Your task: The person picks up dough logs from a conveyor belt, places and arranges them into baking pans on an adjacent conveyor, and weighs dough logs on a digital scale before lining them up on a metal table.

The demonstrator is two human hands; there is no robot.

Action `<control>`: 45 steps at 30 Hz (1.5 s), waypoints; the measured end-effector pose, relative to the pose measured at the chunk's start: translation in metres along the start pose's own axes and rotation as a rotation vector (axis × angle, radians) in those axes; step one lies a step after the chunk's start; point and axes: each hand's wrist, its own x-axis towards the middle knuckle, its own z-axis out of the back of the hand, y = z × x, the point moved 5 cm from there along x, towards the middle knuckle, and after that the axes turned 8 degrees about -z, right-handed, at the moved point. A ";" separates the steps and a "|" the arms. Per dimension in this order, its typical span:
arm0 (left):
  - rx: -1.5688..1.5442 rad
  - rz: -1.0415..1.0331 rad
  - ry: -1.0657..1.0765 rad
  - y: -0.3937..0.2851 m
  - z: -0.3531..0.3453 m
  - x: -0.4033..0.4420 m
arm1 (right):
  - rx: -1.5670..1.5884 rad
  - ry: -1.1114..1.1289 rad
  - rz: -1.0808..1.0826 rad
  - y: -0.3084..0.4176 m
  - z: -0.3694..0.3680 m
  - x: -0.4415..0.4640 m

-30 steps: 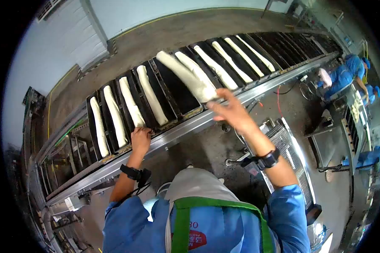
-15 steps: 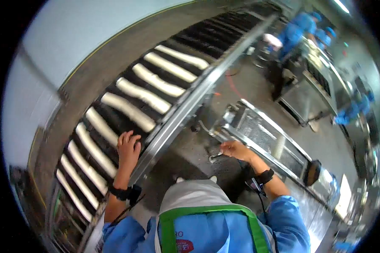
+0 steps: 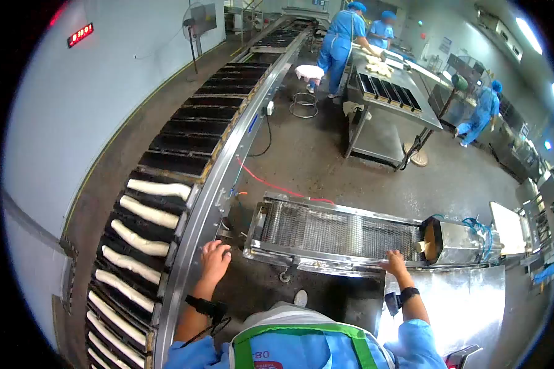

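My left hand point(image 3: 215, 261) hangs with its fingers apart and holds nothing, just right of the metal rail point(image 3: 181, 261) of a long conveyor. Left of that rail lie several long white dough strips point(image 3: 143, 237), each in its own black baking mould. My right hand point(image 3: 395, 262) has loosely bent fingers, with nothing visible in them, at the near edge of a short mesh conveyor point(image 3: 311, 227). Whether it touches the frame I cannot tell. A pale piece of dough point(image 3: 420, 246) shows at the mouth of the metal housing point(image 3: 465, 240) to its right.
Dough-free black moulds point(image 3: 184, 143) run along the far conveyor. A steel table point(image 3: 375, 132) with dough and black moulds stands at the back; two people in blue point(image 3: 341, 46) are beside it, another person point(image 3: 483, 114) farther right. A red hose point(image 3: 271, 183) lies on the floor.
My view has turned toward the right-hand mesh conveyor. My left hand has come off the dough strips to the right of the rail. My right hand has moved right along the mesh conveyor's edge.
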 end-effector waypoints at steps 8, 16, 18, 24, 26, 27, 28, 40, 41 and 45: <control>-0.014 0.001 0.034 -0.004 -0.007 0.009 | -0.174 -0.086 -0.169 -0.026 0.012 0.002; -0.042 0.028 0.085 0.018 0.014 0.013 | -0.359 -0.104 -0.137 0.026 0.014 -0.006; -0.083 0.094 0.117 0.022 0.016 0.009 | -0.421 -0.162 -0.109 0.028 0.003 0.003; -0.081 0.103 0.188 0.010 0.022 0.006 | -0.450 -0.219 0.053 0.042 0.014 0.009; -0.078 0.083 0.185 0.014 0.023 0.008 | -0.407 -0.196 0.108 0.048 0.014 0.010; -0.073 0.050 0.184 0.014 0.025 0.010 | -0.413 -0.191 0.119 0.045 0.018 0.010; -0.074 0.095 0.170 0.013 0.027 0.001 | -0.371 -0.071 0.066 0.038 0.021 0.016; -0.071 0.086 -0.025 -0.008 0.028 -0.040 | 0.794 -0.302 0.051 0.046 0.282 0.045; -0.079 0.059 -0.057 -0.012 0.028 -0.038 | 0.813 -0.230 0.157 0.075 0.306 0.040; -0.092 0.021 -0.113 -0.021 0.026 -0.032 | 1.083 -0.178 0.409 0.185 0.370 0.048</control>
